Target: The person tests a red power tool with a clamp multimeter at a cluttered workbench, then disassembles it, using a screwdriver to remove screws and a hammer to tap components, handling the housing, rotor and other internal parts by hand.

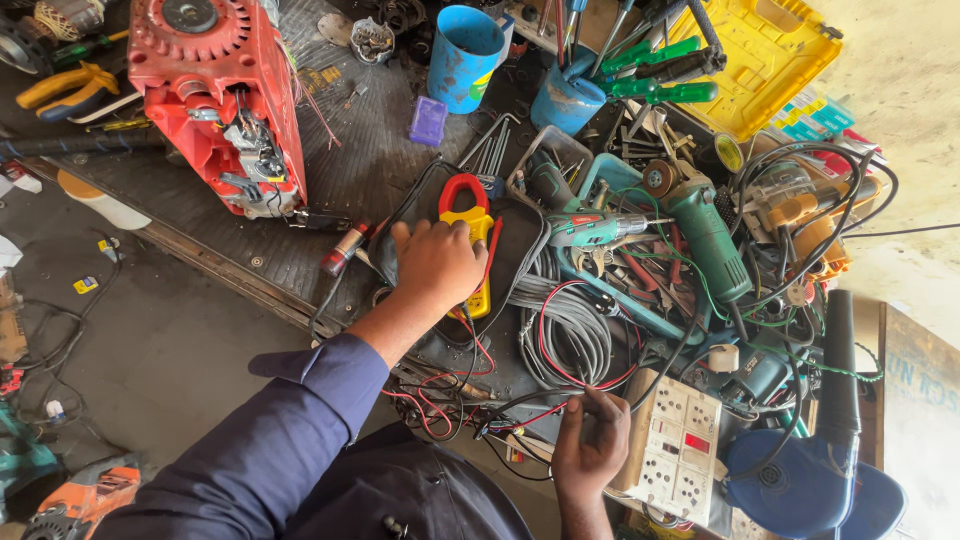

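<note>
Left hand [437, 265] flat on clamp meter [470, 235], fingers closed over it, steadying. Right hand [590, 450] fingers pinching red wire [560, 385] beside socket board [675, 450], keeping it taut.

Red-and-yellow clamp meter [468, 225], green angle grinder [708, 235], blue cup [463, 55], yellow case [765, 55], red engine [215, 95].
</note>
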The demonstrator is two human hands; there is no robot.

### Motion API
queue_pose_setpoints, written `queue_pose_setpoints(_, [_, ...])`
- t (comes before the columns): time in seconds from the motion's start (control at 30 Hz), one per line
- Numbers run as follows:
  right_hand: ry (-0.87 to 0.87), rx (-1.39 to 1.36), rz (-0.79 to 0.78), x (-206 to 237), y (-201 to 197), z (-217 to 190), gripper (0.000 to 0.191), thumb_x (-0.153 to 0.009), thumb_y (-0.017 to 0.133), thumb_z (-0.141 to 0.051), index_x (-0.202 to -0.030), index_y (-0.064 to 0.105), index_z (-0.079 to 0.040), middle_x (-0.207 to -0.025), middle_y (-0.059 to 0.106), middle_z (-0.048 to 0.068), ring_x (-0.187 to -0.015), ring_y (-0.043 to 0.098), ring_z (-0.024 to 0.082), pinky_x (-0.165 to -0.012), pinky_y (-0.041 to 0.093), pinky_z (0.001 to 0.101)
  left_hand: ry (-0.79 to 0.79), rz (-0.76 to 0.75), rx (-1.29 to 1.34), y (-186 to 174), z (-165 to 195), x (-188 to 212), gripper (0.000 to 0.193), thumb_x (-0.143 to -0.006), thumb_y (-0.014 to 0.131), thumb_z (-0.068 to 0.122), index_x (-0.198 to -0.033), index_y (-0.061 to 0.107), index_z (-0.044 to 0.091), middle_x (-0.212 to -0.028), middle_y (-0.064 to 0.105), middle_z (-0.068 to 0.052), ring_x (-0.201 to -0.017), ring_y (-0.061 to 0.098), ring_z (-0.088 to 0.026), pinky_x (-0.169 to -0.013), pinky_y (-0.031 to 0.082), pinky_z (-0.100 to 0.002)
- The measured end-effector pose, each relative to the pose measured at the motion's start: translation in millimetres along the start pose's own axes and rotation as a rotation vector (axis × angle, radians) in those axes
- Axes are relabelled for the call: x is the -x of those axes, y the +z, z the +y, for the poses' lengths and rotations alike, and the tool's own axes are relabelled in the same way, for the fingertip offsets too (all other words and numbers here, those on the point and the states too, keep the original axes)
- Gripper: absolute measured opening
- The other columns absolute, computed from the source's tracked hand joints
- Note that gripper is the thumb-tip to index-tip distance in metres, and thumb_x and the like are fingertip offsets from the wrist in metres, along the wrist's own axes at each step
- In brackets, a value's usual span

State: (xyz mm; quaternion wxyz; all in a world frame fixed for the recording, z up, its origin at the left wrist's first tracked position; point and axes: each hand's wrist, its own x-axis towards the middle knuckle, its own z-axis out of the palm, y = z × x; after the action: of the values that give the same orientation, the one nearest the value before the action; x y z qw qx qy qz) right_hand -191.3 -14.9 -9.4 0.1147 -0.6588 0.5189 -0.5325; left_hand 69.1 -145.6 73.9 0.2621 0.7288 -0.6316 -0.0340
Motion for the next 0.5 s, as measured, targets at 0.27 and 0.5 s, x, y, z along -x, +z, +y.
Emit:
queue_pose_setpoints(0.27, [-0.113,-0.051,-0.073,-10,5,-14,0.026,-0.093,0.067,0.007,-0.118,0.06,0.002,-0.103,0.063,0.012,-0.086,0.066,0.016,-0.079,0.053,0.0266,0.136,0.046,0.006,8,0,2,0.024,-0.087,0.065,0.026,-0.104,0.066,0.008,-0.091,0.069,-0.009,-0.095,0.061,-0.031,-0.085,0.036,-0.053])
queue_pose_setpoints(0.5, [-0.136,-0.059,-0.139,-23,12,-26,0.029,-0.09,0.068,0.007,-0.117,0.06,0.001,-0.098,0.065,0.011,-0.082,0.067,0.017,-0.078,0.054,0.0272,0.198,0.052,0.039,-5,-11,1,0.035,-0.096,0.065,0.04,-0.108,0.063,0.007,-0.1,0.066,-0.014,-0.097,0.062,-0.035,-0.082,0.043,-0.052])
